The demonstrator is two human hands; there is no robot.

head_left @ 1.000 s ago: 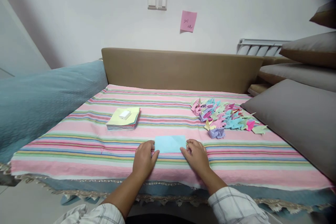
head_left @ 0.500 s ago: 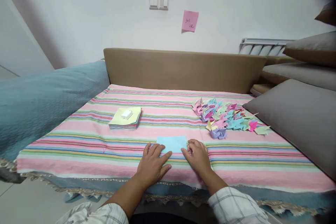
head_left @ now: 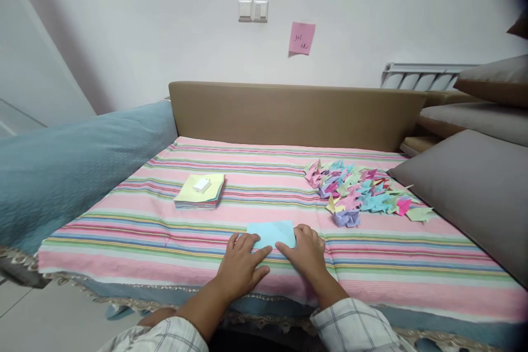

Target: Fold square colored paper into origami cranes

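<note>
A light blue sheet of paper (head_left: pixel 272 231), folded into a rectangle, lies flat on the striped cloth near the front of the seat. Spread fingers of my left hand (head_left: pixel 245 261) rest at its left and lower edge, fingertips touching the paper. At the right side, my right hand (head_left: pixel 306 250) has its thumb stretched along the lower edge, while its index finger touches the right edge and the other fingers curl on the cloth. Parts of the paper's corners are covered by fingers.
A stack of coloured paper (head_left: pixel 198 195) with a small white box-shaped object (head_left: pixel 202 185) on top stands at left. Many folded paper cranes (head_left: pixel 358 190) are heaped at right, beside a grey cushion (head_left: pixel 466 176). The striped cloth (head_left: pixel 256 170) covers the seat before a brown backrest (head_left: pixel 289 115).
My right thumb has slid left along the paper's lower edge, toward my left index finger. My left hand keeps its place on the paper; the view has shifted slightly.
</note>
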